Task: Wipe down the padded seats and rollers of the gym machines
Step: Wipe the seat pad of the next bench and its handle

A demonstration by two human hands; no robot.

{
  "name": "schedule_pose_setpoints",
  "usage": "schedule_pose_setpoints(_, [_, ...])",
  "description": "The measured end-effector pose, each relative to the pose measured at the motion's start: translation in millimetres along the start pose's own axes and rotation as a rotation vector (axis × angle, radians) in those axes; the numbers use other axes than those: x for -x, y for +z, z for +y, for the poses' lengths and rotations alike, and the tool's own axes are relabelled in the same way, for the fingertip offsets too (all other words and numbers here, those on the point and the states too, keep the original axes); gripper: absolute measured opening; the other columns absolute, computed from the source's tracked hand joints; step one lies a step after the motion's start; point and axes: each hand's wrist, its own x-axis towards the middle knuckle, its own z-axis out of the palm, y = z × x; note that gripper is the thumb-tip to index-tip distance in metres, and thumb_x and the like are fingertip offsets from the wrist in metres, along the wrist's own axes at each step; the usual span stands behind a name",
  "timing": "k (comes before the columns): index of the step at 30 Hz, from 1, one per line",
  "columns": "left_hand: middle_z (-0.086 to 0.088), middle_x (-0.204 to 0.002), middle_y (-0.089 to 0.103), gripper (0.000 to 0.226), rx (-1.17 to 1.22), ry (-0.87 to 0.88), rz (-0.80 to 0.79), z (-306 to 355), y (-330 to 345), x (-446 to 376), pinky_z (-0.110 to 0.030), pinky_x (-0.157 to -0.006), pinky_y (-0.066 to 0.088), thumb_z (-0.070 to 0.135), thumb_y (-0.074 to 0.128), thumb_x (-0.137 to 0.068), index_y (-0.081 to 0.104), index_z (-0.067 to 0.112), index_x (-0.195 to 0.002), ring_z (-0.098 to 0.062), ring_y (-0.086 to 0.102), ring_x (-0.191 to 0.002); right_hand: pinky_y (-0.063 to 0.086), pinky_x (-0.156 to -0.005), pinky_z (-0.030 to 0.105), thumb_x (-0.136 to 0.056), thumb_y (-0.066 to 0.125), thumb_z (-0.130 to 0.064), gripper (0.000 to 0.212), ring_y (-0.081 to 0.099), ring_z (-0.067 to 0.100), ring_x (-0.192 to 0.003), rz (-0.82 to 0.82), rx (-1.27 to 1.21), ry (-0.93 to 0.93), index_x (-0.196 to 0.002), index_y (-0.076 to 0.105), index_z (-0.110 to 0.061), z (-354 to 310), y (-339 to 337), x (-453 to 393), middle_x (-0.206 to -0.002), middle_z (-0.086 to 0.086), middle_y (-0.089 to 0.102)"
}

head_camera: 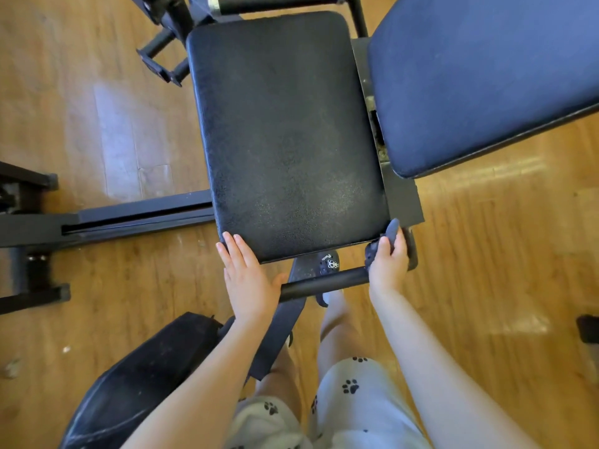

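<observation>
Roller pad: a worn black padded roller [142,380] lies below and to the left of the left hand, well apart from it and not yet touched; it looks like a later stop in the wiping job.
Left hand: the left hand [248,277] lies open and flat, fingers together, with the fingertips [231,243] on the near left corner of the seat and the thumb spread toward the bar; it grips nothing and seems placed to steady the pad while the other hand works.
Seat pad: the black padded seat [288,137] stretches away from both hands, its near edge running between them; its grain looks faintly shiny, though whether it is damp cannot be told.
Grip bar: a black bar [324,281] runs just below the near edge, from the left thumb across to the right hand, narrowing the room under that edge.
Right hand: the right hand [389,262] is closed on a dark blue-grey cloth [390,233], pressing it at the near right corner, probably to wipe the rim.
Back pad: the blue backrest [486,76] stands up and to the right of the right hand, its edge overhanging a grimy gap beside the seat.
Open room: wooden floor [486,254] lies free to the right of the right hand; the pad top ahead is bare for long strokes.
</observation>
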Motion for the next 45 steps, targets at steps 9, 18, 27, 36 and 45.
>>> schedule_pose_setpoints(9, [-0.011, -0.157, -0.014, 0.102, -0.001, 0.009, -0.035, -5.5, -6.1, 0.7, -0.042, -0.116, 0.011, 0.036, 0.068, -0.084, -0.004, 0.003, -0.149, -0.028, -0.014, -0.144, 0.034, -0.099, 0.031, -0.096, 0.042, -0.020, 0.039, 0.047, 0.029, -0.123, 0.017, -0.006, -0.076, -0.131, 0.048, -0.003, 5.8, -4.8, 40.4, -0.126, 0.009, 0.054])
schedule_pose_setpoints(18, [-0.010, -0.157, -0.015, 0.094, -0.001, 0.023, -0.022, -9.5, -3.6, -2.2, -0.042, -0.116, 0.009, 0.030, 0.063, -0.089, -0.004, 0.005, -0.149, -0.026, -0.014, -0.144, 0.036, -0.104, 0.036, -0.085, 0.053, 0.001, 0.043, 0.045, 0.030, -0.127, -0.565, 0.760, -1.307, -0.128, 0.052, -0.001, -29.1, 24.9, 6.6, -0.135, 0.016, 0.050])
schedule_pose_setpoints(27, [-0.005, -0.156, -0.021, 0.095, -0.020, 0.039, -0.031, -19.7, 2.6, -5.8, -0.043, -0.116, 0.009, 0.018, 0.062, -0.089, -0.012, 0.010, -0.149, -0.023, -0.020, -0.143, 0.026, -0.105, 0.039, -0.090, 0.038, -0.024, 0.042, 0.033, 0.025, -0.131, -0.898, 1.182, -1.773, -0.131, 0.043, -0.019, -33.8, 9.2, -38.8, -0.140, 0.007, 0.047])
schedule_pose_setpoints(36, [-0.004, -0.157, -0.017, 0.090, 0.067, -0.017, 0.041, -18.7, 3.7, -1.4, -0.041, -0.116, 0.005, 0.012, 0.059, -0.090, -0.009, 0.011, -0.149, -0.022, -0.017, -0.144, 0.028, -0.106, 0.043, -0.085, 0.036, -0.009, 0.043, 0.035, 0.031, -0.129, -1.028, 1.190, -1.962, -0.122, 0.059, -0.010, -38.4, 13.4, -39.9, -0.136, 0.011, 0.050])
schedule_pose_setpoints(45, [-0.002, -0.159, -0.004, 0.093, 0.302, -0.210, 0.051, -22.2, 10.3, 10.0, -0.044, -0.117, 0.013, 0.031, 0.062, -0.089, -0.004, 0.010, -0.150, -0.019, -0.008, -0.146, 0.029, -0.105, 0.039, -0.084, 0.032, -0.008, 0.049, 0.045, 0.027, -0.127, -1.094, 1.234, -2.234, -0.125, 0.058, -0.011, -36.0, 62.8, -12.3, -0.139, 0.004, 0.049])
